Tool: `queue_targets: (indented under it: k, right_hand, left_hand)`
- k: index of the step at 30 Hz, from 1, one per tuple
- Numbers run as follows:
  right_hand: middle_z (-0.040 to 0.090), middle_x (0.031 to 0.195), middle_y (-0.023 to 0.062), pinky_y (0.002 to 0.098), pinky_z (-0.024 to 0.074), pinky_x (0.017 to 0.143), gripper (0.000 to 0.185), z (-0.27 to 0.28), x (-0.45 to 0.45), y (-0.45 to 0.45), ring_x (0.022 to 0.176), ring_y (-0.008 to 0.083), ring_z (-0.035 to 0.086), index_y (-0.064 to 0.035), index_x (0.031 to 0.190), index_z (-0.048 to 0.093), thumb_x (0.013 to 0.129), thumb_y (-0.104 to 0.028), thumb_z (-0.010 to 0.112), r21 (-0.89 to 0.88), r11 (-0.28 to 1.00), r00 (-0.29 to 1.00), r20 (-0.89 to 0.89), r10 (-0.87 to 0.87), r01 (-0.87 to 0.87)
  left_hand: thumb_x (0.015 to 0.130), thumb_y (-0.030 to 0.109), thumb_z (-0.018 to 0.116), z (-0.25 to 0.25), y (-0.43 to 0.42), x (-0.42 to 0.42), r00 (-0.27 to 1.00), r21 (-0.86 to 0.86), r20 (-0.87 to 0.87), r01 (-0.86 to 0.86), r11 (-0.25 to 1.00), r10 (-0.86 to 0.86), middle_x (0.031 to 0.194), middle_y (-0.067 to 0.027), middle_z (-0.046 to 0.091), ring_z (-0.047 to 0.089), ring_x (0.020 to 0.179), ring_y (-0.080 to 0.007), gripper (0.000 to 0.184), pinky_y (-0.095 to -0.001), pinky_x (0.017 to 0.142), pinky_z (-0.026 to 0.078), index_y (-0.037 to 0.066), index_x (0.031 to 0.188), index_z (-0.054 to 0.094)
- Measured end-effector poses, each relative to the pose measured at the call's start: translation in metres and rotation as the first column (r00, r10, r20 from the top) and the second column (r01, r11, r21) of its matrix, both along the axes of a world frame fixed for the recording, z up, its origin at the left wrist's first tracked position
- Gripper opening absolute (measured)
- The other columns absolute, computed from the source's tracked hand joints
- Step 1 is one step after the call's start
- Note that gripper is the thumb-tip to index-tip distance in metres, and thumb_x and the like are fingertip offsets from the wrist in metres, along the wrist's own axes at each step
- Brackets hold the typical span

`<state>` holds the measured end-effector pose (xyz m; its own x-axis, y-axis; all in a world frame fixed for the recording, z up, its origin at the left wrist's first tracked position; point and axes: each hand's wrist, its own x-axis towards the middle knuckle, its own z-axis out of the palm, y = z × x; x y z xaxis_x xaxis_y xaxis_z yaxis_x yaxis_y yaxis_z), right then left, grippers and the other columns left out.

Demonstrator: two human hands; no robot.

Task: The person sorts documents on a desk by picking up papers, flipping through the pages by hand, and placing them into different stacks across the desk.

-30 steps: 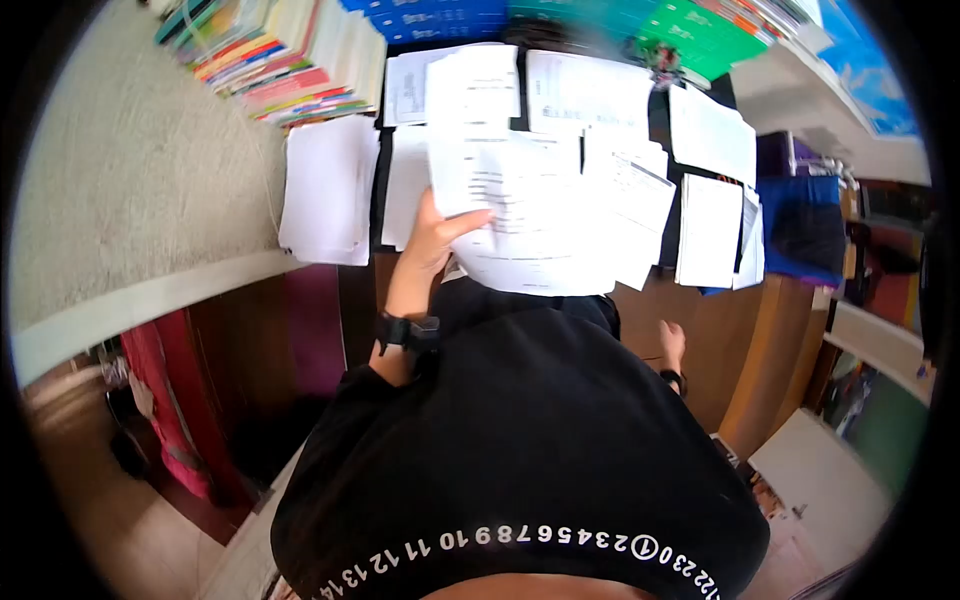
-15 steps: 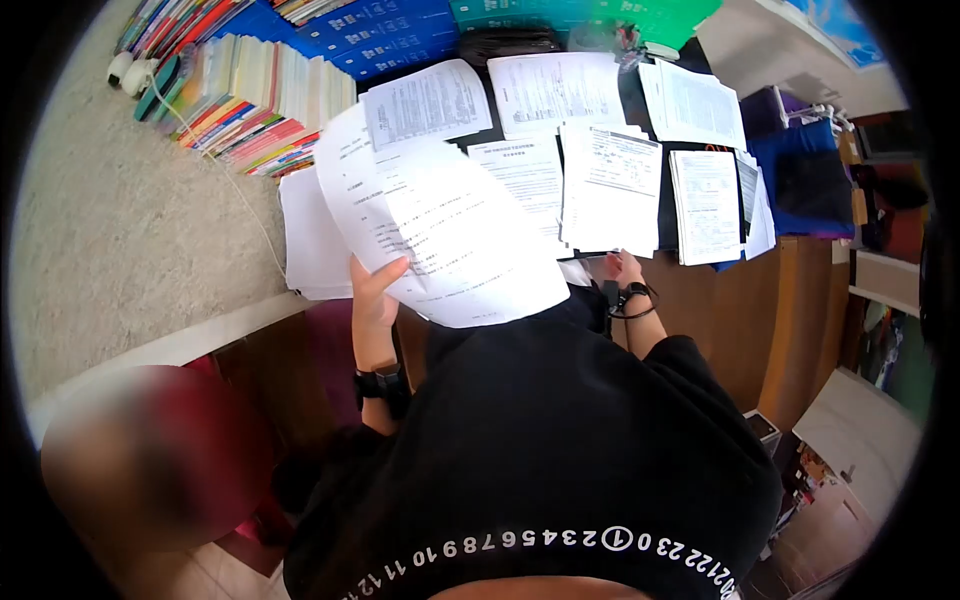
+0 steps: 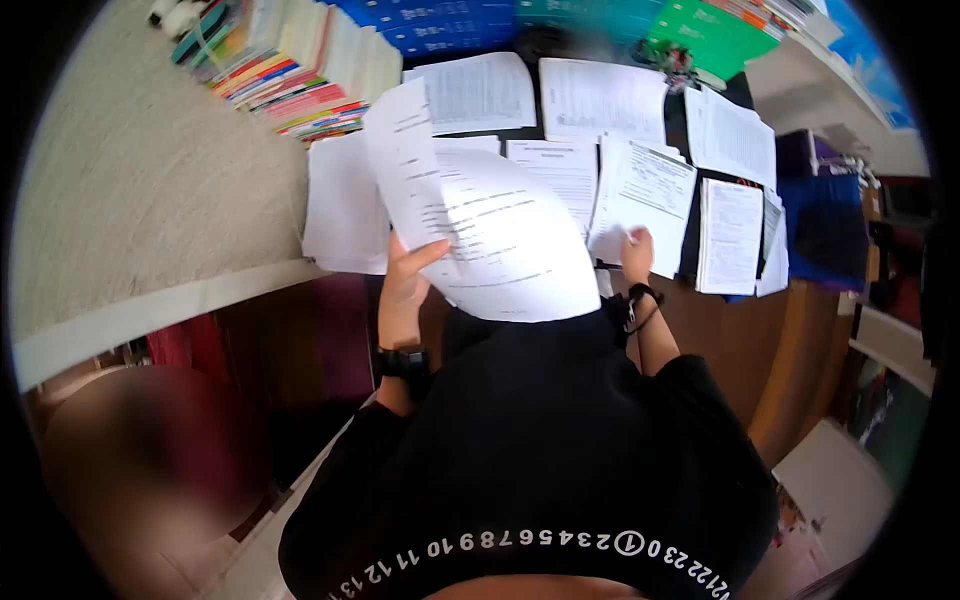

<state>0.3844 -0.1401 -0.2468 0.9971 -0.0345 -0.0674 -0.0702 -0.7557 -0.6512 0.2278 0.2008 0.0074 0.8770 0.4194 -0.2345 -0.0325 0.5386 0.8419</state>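
Note:
My left hand [image 3: 408, 272] is closed on a large printed sheet [image 3: 500, 230], thumb on the front face. The sheet bends and rises over the desk's front edge and hides part of the papers behind it. My right hand [image 3: 637, 255] rests at the lower edge of a stack of printed papers [image 3: 645, 190], its fingers curled together. Whether something small is between those fingers I cannot make out. A short dark piece shows just left of that hand.
More printed papers [image 3: 602, 95] lie along the back, with a stapled-looking stack [image 3: 729, 235] at right. Blank-looking sheets [image 3: 345, 205] lie at left below a row of books [image 3: 310, 70]. Blue file boxes [image 3: 425, 25] stand behind. A blurred shape [image 3: 150, 460] is at lower left.
My right hand has moved up from the desk's edge onto the paper stack, which is now tilted. The sheet in my left hand is more curled. The view has shifted slightly.

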Motion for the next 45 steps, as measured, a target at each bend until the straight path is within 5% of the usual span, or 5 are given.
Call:
queue_targets:
  k: [7,16,27,37,45]
  right_hand:
    - [0.054,0.109,0.0134,0.0394,0.0443,0.085,0.028,0.003,0.012,0.051,0.103,0.0321,0.05,-0.0034,0.1,0.056,0.072,-0.009,0.057,-0.157,0.762,0.775,-0.05,0.63,-0.629]
    - [0.056,0.098,0.0115,0.0435,0.0437,0.078,0.023,-0.01,0.006,0.034,0.096,0.0311,0.052,-0.005,0.097,0.058,0.076,-0.013,0.057,-0.299,0.743,0.799,-0.168,0.577,-0.599]
    - [0.058,0.111,0.0169,0.037,0.0417,0.092,0.068,0.156,0.054,-0.014,0.108,0.0229,0.052,-0.0025,0.124,0.048,0.091,-0.06,0.032,0.81,0.537,0.729,-0.513,0.453,0.236]
    - [0.063,0.096,0.0108,0.0266,0.0461,0.078,0.038,0.093,0.127,-0.13,0.087,0.0158,0.06,0.003,0.114,0.054,0.085,-0.02,0.062,0.504,0.86,0.786,-0.561,0.258,0.077]
    - [0.057,0.082,0.019,0.0376,0.046,0.071,0.031,-0.053,0.142,-0.146,0.076,0.0328,0.056,0.0029,0.088,0.058,0.074,-0.025,0.061,-0.061,0.984,0.871,-0.478,0.119,-0.168]
  left_hand:
    - [0.072,-0.004,0.065,0.0,-0.013,0.008,0.992,0.144,-0.125,0.018,0.989,0.0,0.104,-0.0128,0.06,0.058,0.094,-0.0194,0.044,-0.0293,0.083,0.044,-0.005,0.114,0.051]
    - [0.076,-0.003,0.065,-0.04,-0.037,0.023,0.971,0.226,-0.229,0.125,0.966,-0.071,0.102,-0.012,0.061,0.059,0.091,-0.0175,0.037,-0.0272,0.08,0.046,-0.007,0.11,0.052]
    - [0.072,0.001,0.067,-0.03,-0.103,0.127,0.925,-0.014,-0.093,0.37,0.929,-0.369,0.102,-0.0139,0.061,0.059,0.093,-0.0195,0.042,-0.0294,0.082,0.047,-0.006,0.111,0.051]
    - [0.075,0.003,0.062,-0.167,-0.219,0.222,0.82,-0.263,-0.308,0.414,0.872,-0.482,0.108,-0.0196,0.058,0.057,0.098,-0.0244,0.045,-0.0313,0.085,0.045,-0.011,0.115,0.047]
    - [0.071,0.005,0.056,-0.302,-0.259,0.227,0.686,0.428,-0.727,0.447,0.785,0.005,0.095,-0.022,0.057,0.054,0.091,-0.0335,0.037,-0.0403,0.081,0.043,-0.003,0.106,0.049]
